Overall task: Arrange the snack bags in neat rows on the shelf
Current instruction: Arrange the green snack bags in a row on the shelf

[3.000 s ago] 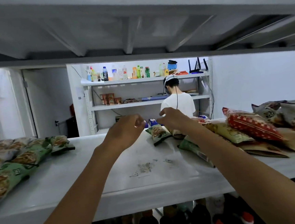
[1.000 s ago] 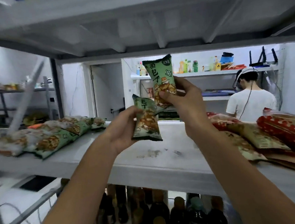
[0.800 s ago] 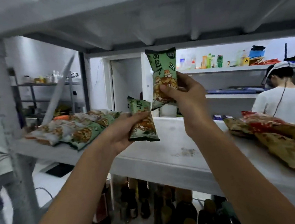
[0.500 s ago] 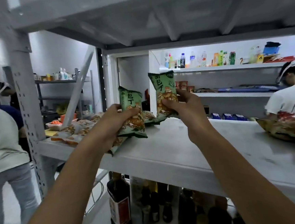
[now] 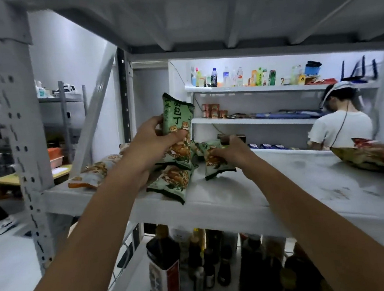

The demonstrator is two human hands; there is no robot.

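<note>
Person in white T-shirt w/ white headset (image 5: 341, 130) at back. Left of person: white metal rack (image 5: 254, 120), coloured plastic drink bottles (image 5: 238, 77) on top. Below-left, nearer: dark glass bottles (image 5: 165, 270).

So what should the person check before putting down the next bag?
1. Left hand grips the upright green bag securely: ok.
2. Right hand has its tilted green bag resting on the shelf: cannot tell.
3. Bare shelf to the right of the green bags for another: ok.
4. Lying green bag in front lines up with the others: not ok, it sits askew.
5. Red bags are well away from that spot: ok.
</note>
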